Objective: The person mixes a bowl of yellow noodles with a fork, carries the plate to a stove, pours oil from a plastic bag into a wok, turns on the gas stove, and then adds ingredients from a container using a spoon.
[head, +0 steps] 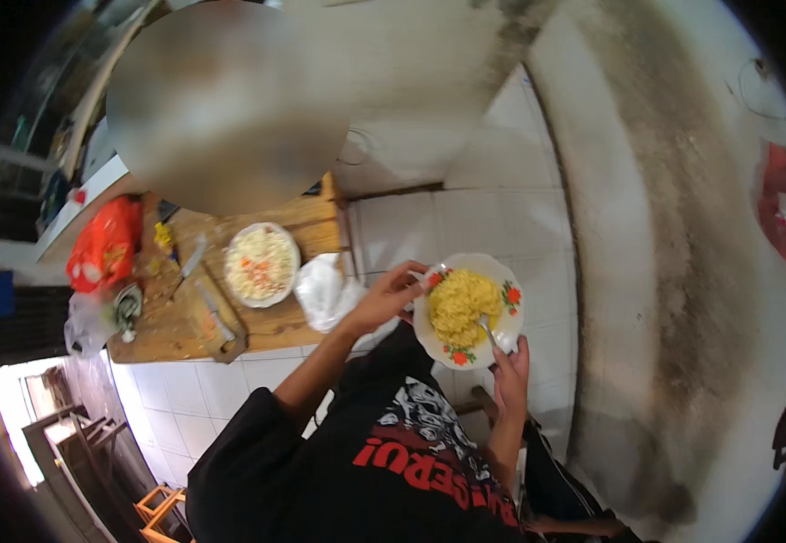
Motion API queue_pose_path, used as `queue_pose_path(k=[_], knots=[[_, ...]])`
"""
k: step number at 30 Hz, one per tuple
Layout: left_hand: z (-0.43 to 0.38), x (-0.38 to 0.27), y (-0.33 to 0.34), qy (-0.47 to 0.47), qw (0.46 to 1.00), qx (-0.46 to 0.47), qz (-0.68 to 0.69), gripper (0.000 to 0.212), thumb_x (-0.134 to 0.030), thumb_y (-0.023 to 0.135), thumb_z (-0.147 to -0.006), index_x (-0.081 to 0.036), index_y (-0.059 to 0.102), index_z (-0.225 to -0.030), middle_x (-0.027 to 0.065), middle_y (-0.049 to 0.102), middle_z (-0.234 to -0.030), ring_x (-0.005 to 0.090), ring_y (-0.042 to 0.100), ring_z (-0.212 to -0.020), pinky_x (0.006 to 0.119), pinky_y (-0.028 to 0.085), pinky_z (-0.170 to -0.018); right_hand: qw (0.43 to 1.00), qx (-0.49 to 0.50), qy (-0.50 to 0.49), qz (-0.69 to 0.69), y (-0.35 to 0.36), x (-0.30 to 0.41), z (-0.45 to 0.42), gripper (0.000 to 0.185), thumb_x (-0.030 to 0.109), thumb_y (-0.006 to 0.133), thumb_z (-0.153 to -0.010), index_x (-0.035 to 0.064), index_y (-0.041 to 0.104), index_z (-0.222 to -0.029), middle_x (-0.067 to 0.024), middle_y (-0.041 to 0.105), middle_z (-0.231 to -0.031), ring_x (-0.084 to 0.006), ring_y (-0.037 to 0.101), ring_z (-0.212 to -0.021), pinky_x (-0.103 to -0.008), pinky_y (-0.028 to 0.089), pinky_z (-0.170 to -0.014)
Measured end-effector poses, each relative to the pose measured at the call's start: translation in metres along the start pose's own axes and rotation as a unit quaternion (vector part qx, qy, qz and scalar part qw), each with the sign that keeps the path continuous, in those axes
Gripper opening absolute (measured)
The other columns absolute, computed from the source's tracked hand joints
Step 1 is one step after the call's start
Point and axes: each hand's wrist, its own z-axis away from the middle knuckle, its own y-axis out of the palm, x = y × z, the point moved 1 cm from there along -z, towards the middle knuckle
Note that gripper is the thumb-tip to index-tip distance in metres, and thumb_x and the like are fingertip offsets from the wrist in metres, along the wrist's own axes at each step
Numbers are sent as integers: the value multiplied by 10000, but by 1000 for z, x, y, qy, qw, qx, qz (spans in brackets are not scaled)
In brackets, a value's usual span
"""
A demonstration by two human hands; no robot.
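In front of my chest is a white plate (471, 260) with a scalloped rim and red flowers, tilted a little. Yellow noodles (461, 305) are heaped on it. My left hand (393, 295) grips the rim on the left, thumb on top. A metal fork or spoon (487, 327) dips into the noodles, its handle in the fingers of my right hand (514, 373). That hand is also against the plate's lower right edge; whether it bears weight I cannot tell.
On the wooden table (305, 224) at left stand a bowl of chopped vegetables (261, 265), a white plastic bag (325, 288), a cutting board (220, 346) with a knife (215, 311), another knife (194, 254) and a red bag (105, 241). Another person's hand (543, 525) shows at lower right.
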Motion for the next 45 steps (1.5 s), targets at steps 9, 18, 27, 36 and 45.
queue_pose_path(k=[9, 18, 27, 36, 45], knots=[[-162, -121, 74, -6, 998, -41, -52, 398, -339, 565, -932, -71, 438, -1197, 121, 595, -965, 173, 565, -924, 328, 551, -627, 997, 44, 2, 66, -34, 161, -163, 439, -11, 557, -857, 17, 353, -1244, -157, 574, -1119, -211, 600, -1000, -340, 505, -836], [-285, -167, 118, -4, 990, -138, 2, 411, -381, 593, -908, -96, 449, -1168, 134, 593, -1029, 186, 586, -928, 338, 568, -602, 978, 171, 18, 122, -67, 270, -328, 494, 46, 570, -860, -1, 318, -1282, -184, 584, -1102, -234, 630, -951, -357, 545, -779], [-398, -226, 157, 54, 959, -258, 104, 416, -353, 606, -905, -100, 420, -1178, 115, 556, -1025, 193, 570, -936, 338, 574, -622, 939, 255, 33, 227, -39, 397, -499, 652, 30, 550, -850, -4, 205, -1403, -180, 515, -1243, -244, 595, -1040, -376, 535, -806], [-510, -279, 137, 83, 924, -347, 137, 476, -332, 623, -893, -83, 374, -1212, 155, 535, -1073, 221, 558, -977, 329, 584, -616, 888, 403, 69, 209, 37, 459, -666, 503, -9, 552, -836, -4, 319, -1282, -142, 566, -1107, -192, 636, -876, -323, 562, -702], [-621, -331, 116, 140, 847, -474, 195, 549, -384, 620, -887, -64, 352, -1245, 225, 504, -1180, 271, 529, -1061, 357, 594, -637, 797, 499, 107, 323, 146, 533, -809, 484, 7, 526, -845, -7, 310, -1278, -164, 566, -1122, -228, 636, -928, -347, 559, -738]])
